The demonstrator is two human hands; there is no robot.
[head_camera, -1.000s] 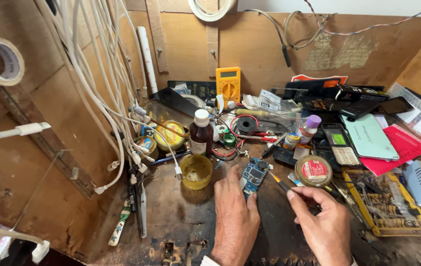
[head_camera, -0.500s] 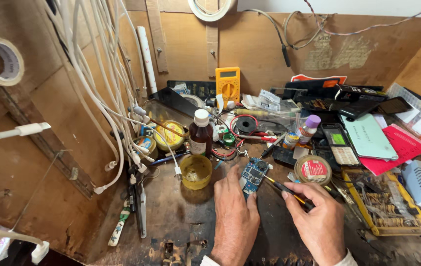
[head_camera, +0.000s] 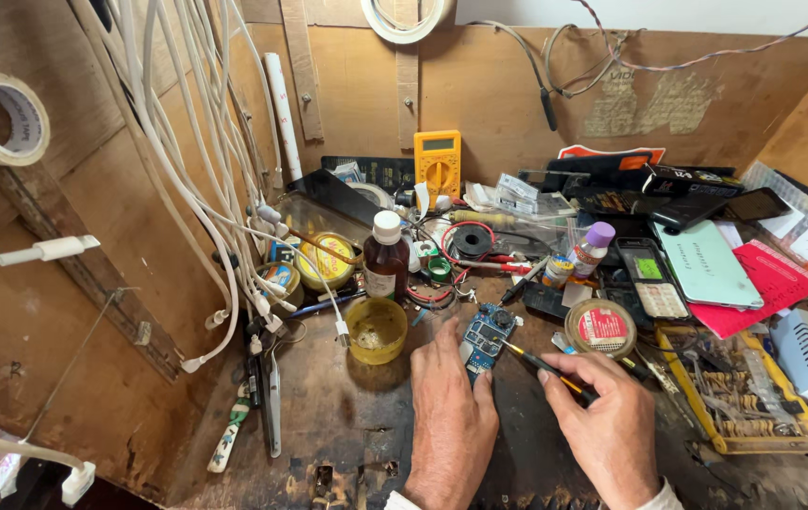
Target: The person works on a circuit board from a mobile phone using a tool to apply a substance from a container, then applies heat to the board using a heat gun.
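A small blue circuit board (head_camera: 487, 337) lies on the worn wooden bench. My left hand (head_camera: 451, 416) rests flat beside it, fingers pinning its near left edge. My right hand (head_camera: 607, 430) grips a thin yellow-and-black probe (head_camera: 541, 362), held like a pen. The probe's tip touches the right edge of the board. A round yellow tub (head_camera: 376, 331) stands just left of the board, and a brown bottle with a white cap (head_camera: 386, 258) stands behind the tub.
A round red-and-white tin (head_camera: 601, 328) sits right of the board, with a yellow tray of small tool bits (head_camera: 744, 401) beyond. A yellow multimeter (head_camera: 437, 166) leans on the back wall. White cables (head_camera: 205, 179) hang at left. Phones, a red booklet and clutter fill the right.
My right hand has moved left and up, bringing the probe's tip onto the board's right edge. My left hand has stayed on the board.
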